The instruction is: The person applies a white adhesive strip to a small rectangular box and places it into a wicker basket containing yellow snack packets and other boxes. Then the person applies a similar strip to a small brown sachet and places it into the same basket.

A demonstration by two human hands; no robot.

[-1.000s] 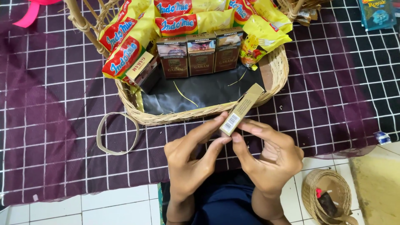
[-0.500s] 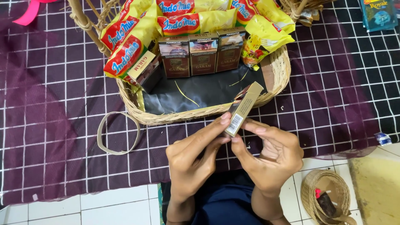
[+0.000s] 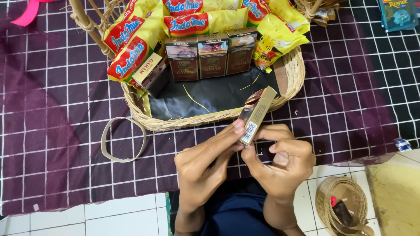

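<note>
Fingertips of both hands meet on a slim gold box [image 3: 256, 114], held tilted with its upper end toward one o'clock, over the near rim of the wicker basket [image 3: 294, 70]. The left hand [image 3: 202, 168] stretches its fingers long and nearly straight, the tips pressing the box's lower left edge. The right hand [image 3: 284, 164] is curled, thumb and forefinger pinching the box's bottom end while the other fingers fold into the palm. Both hands are closed on the box.

At twelve o'clock from the hands the basket holds a black liner [image 3: 218, 94], with three brown boxes [image 3: 212, 56] standing upright side by side along its far wall. A fourth box [image 3: 148, 70] lies tilted at ten o'clock inside the basket. Red and yellow noodle packets [image 3: 131, 46] are piled along the back.

The basket sits on a dark checked cloth [image 3: 57, 87] with white lines. At nine o'clock from the hands a loop of flat tan band [image 3: 105, 140] lies on the cloth. At four o'clock, on the white tiled floor [image 3: 122, 212], stands a small woven basket [image 3: 343, 209] with a dark object inside.
</note>
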